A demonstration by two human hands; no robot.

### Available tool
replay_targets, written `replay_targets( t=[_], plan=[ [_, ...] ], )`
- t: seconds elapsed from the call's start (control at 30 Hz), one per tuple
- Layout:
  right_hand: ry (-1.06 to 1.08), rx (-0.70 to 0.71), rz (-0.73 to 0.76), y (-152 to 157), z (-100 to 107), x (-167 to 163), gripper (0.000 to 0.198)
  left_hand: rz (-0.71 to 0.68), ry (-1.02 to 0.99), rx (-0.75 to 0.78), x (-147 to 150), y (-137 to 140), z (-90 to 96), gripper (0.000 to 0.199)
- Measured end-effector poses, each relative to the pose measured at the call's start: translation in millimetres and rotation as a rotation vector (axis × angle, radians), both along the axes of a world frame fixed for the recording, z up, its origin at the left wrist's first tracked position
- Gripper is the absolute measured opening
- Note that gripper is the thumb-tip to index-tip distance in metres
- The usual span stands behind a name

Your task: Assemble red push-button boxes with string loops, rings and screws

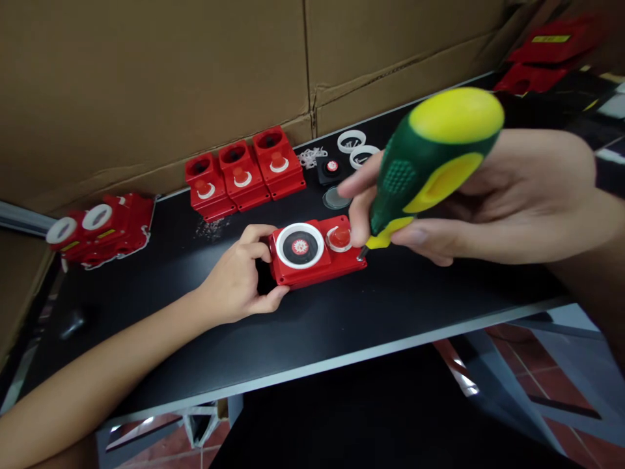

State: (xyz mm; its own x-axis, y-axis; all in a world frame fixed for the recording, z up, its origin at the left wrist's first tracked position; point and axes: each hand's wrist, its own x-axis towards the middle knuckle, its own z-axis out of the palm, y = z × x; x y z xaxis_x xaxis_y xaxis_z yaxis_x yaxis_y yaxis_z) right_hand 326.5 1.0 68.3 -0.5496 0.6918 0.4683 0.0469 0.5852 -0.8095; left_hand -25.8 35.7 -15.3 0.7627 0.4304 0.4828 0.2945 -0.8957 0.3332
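A red plastic housing (318, 273) lies flat on the black table, with a white ring (319, 246) around a dark disc (290, 246) and a small red dome (339, 238) beside it. My left hand (247, 273) grips the housing's left end between thumb and fingers. In my right hand (488, 208) is a green and yellow screwdriver (434, 156), tilted, its handle wrapped by the fingers. Its metal tip meets a screw (362, 254) at the housing's right corner; how deep the screw sits is too small to tell.
Behind stand three red housings (280, 166) in a row. Near them lie white rings (351, 141) holding screws, a black square part (328, 170) and a clear disc (336, 198). More red housings (122, 225) are stacked at left. Cardboard (195, 78) walls the back edge.
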Motion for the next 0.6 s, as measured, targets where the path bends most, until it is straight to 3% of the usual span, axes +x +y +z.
replay_targets(
  t=[0.1, 0.23, 0.5, 0.6],
  plan=[
    [-0.001, 0.1, 0.011, 11, -6, 3, 0.022, -0.004, 0.018, -0.021, 0, 0, 2.2, 0.053],
    [-0.052, 0.208, 0.003, 20, -14, 3, 0.034, 0.0, 0.038, -0.031, 0, 0, 4.3, 0.058],
    [0.174, 0.197, -0.15, 13, -24, -6, 0.04, 0.01, 0.059, -0.043, 1, 0, 5.2, 0.063],
    [0.167, 0.142, -0.186, 10, -21, -7, 0.041, 0.0, 0.06, -0.038, 2, -1, 6.4, 0.058]
  ],
)
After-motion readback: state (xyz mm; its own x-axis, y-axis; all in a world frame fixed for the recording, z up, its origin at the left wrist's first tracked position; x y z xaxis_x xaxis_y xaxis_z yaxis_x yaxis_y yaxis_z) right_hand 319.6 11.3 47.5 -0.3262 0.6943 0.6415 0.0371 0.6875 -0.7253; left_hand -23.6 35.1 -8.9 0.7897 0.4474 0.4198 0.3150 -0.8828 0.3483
